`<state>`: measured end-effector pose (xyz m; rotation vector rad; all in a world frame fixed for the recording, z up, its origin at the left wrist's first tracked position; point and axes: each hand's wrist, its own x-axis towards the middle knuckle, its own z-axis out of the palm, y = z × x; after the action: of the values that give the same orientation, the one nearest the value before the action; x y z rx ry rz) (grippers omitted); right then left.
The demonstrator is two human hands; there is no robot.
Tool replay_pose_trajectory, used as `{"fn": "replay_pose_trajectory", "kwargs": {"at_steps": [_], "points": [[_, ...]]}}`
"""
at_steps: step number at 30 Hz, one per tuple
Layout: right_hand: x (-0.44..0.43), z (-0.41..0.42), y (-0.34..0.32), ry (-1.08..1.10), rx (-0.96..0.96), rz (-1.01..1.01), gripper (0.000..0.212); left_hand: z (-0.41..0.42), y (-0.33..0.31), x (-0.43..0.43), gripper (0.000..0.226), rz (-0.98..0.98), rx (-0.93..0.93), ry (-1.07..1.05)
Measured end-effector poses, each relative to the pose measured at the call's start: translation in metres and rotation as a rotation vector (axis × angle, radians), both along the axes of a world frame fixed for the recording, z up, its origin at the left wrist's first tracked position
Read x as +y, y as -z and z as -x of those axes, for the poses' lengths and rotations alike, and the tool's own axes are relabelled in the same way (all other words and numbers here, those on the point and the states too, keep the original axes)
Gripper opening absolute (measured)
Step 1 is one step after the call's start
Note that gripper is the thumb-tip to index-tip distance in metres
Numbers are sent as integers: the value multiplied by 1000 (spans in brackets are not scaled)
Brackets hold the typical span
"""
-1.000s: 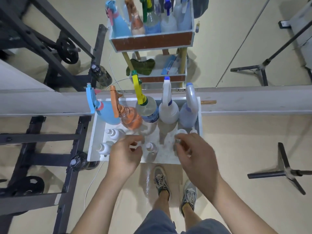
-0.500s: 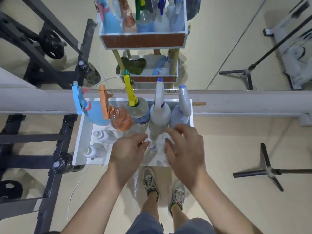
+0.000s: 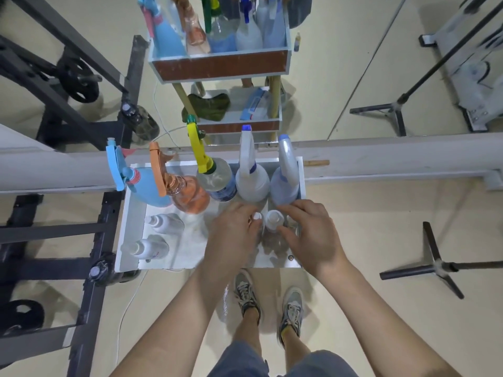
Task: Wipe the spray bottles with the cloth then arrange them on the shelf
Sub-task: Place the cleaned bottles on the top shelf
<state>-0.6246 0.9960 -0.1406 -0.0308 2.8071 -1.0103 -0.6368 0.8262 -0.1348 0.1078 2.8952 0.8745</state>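
The white shelf (image 3: 123, 235) stands at waist height in front of the person, holding a back row of five tall bottles. At the far left of the row is a blue spray bottle (image 3: 148, 187) with a blue trigger, touching an orange spray bottle (image 3: 190, 195) with an orange trigger. Next come a clear spray bottle (image 3: 217, 179) with a yellow trigger, a white spray bottle (image 3: 251, 182) with a blue tip, and a pale blue spray bottle (image 3: 285, 185) against the right wall. In front of the row on the left, a small white bottle (image 3: 164, 223) stands upright, with another small white bottle (image 3: 149, 247) nearer the front edge. The left hand (image 3: 234, 235) reaches in palm down over the middle of the shelf, its fingertips curled onto a capped bottle (image 3: 257, 216). Just beside it, the right hand (image 3: 313, 235) arches over a clear little bottle (image 3: 273, 220), fingers behind it and thumb in front, gripping it. The two little bottles stand side by side, nearly touching, near the front right of the shelf.
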Motion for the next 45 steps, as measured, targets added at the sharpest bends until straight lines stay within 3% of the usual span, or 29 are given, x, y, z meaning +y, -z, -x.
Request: {"fn": "replay_pose_trajectory", "kwargs": {"at_steps": [4,9,17,21,24,26,28,30,33,37,39,45], "points": [[-4,1,-3,1,80,-63,36,6,-2,1,27,5,-38,-17],[-18,4,-11,-17,198,-105,35,9,-1,-1,21,-32,-113,-53],[-42,14,-29,-21,313,-47,41,7,2,-5,34,-75,-128,-20],[-64,16,-43,14,279,165,33,-12,-16,-23,35,-114,-136,-51],[-105,14,-44,-18,80,405,27,-46,-34,-71,21,-56,168,-228],[-140,9,-33,-138,35,391,30,-65,-40,-113,23,3,241,-391],[-174,10,-21,-214,-5,355,36,-72,-44,-150,30,84,129,-520],[-201,16,-12,-262,-13,282,39,-72,-36,-175,37,179,-9,-523],[-224,25,-2,-265,-5,218,36,-67,-21,-191,40,145,-148,-487],[-237,28,4,-259,70,136,18,-59,-17,-190,10,75,-108,-471],[-235,24,6,-251,123,127,12,-58,-15,-189,15,13,-90,-486],[-171,5,-21,-190,335,37,30,-60,-1,-188,13,69,102,-361]]}}
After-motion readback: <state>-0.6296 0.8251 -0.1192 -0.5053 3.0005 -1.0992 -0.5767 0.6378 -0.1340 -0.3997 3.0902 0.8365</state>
